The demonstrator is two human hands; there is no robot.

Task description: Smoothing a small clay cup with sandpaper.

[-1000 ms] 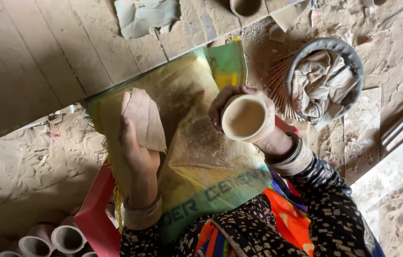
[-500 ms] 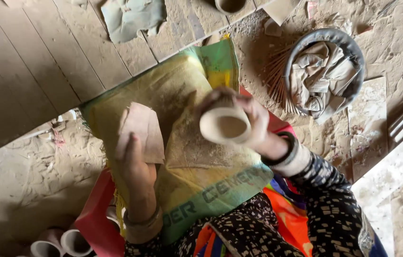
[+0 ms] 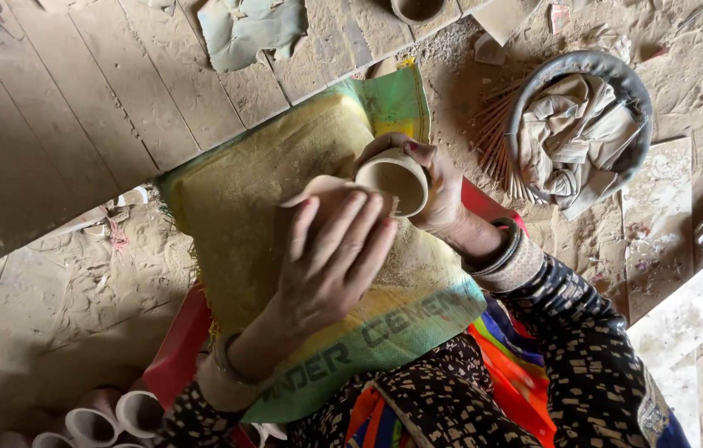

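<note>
right hand (image 3: 439, 187) gripping a small clay cup (image 3: 393, 180), left hand (image 3: 331, 253) pressing sandpaper (image 3: 318, 189) on it; woven sack (image 3: 285, 241) across lap

I see soft, even daylight over the whole head view, bright but not harsh. The strongest light falls at the lower right, where the pale floor (image 3: 683, 348) nearly washes out. Shadows are faint and short. My left hand (image 3: 331, 253) shows slight motion blur at the fingers; the woven sack (image 3: 260, 174) stays sharp. Edges show little distortion.
</note>
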